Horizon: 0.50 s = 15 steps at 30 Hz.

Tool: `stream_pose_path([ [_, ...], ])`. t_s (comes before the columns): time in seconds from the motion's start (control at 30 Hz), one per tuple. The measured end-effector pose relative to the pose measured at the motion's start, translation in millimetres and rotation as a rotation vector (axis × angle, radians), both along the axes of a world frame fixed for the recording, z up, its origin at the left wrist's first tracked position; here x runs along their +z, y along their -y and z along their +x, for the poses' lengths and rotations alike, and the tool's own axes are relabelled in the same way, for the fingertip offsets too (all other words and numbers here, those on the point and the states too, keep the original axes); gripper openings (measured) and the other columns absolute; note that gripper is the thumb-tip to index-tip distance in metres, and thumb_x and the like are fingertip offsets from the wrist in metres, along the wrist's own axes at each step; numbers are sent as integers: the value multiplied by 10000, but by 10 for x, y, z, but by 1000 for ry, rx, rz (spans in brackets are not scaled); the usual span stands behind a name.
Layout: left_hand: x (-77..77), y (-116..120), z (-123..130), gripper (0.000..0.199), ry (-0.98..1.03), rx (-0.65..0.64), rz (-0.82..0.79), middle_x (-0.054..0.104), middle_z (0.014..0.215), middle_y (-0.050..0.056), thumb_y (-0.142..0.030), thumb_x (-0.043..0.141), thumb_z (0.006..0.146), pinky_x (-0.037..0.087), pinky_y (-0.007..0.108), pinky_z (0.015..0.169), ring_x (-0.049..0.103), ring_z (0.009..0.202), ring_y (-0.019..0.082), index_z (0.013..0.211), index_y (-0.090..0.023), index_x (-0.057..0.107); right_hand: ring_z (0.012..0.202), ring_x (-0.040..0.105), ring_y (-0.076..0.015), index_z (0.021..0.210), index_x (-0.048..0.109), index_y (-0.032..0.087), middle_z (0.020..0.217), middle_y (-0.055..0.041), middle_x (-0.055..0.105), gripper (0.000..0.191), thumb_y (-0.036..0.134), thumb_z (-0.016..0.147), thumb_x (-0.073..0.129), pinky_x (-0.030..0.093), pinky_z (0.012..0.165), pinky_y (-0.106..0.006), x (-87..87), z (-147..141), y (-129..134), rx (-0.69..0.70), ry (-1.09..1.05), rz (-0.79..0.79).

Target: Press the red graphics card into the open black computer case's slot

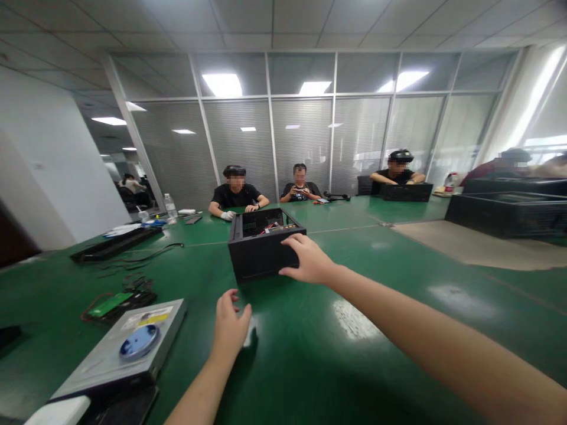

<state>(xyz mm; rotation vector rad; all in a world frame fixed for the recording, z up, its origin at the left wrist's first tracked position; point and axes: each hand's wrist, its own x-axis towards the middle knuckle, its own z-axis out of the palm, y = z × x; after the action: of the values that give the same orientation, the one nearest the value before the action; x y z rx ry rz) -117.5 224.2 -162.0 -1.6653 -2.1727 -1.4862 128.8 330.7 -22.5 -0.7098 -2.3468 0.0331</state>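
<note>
A black computer case (261, 260) with an open top lies on the green table in front of me. Some wires and small parts show inside it. My right hand (310, 260) is at the case's near right corner, thumb and fingers apart; whether it touches the case I cannot tell. Nearer to me, my left hand (233, 319) hovers over the table with its fingers spread and slightly curled, nothing in them. To its left is a silver optical drive (106, 348) with a blue round dish (140, 341) on top.
A green circuit board (110, 304) with cables lies at left, beyond it a long black panel (117, 243) and a water bottle (170, 208). Across the green table (376, 254) several people sit. More black cases (509, 209) stand at right by a cardboard sheet (443, 242).
</note>
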Motion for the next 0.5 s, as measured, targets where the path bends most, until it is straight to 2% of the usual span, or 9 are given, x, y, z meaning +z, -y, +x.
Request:
stream_pose_path([
  [0.13, 6, 13, 42, 469, -26, -63, -15, 553, 1059, 90, -319, 582, 788, 517, 417, 802, 577, 798, 209, 1225, -165, 508, 1347, 392, -357, 1441, 409, 177, 1457, -183, 437, 959, 573, 666, 809, 329, 1097, -504, 267, -628, -803, -88, 336, -31],
  [0.27, 20, 38, 48, 457, 3, -91, -47, 581, 1037, 85, -300, 592, 786, 519, 403, 767, 584, 784, 206, 1221, -177, 529, 1314, 437, -430, 1474, 398, 177, 1468, -222, 453, 1152, 671, 529, 834, 355, 1056, -581, 308, -964, -1332, -129, 497, -151],
  [0.37, 31, 45, 45, 451, 79, -109, -45, 591, 1032, 79, -304, 606, 783, 519, 395, 755, 592, 788, 204, 1210, -181, 532, 1276, 483, -444, 1474, 412, 200, 1444, -216, 492, 1115, 652, 543, 826, 374, 1018, -614, 271, -1033, -1462, -151, 550, -196],
  [0.5, 85, 55, -13, 445, 278, -65, 67, 588, 1038, 73, -375, 622, 801, 513, 377, 733, 594, 813, 209, 1192, -190, 516, 1313, 455, -431, 1487, 388, 228, 1466, -191, 484, 1090, 581, 559, 837, 342, 1037, -621, 273, -909, -1294, -147, 579, -185],
])
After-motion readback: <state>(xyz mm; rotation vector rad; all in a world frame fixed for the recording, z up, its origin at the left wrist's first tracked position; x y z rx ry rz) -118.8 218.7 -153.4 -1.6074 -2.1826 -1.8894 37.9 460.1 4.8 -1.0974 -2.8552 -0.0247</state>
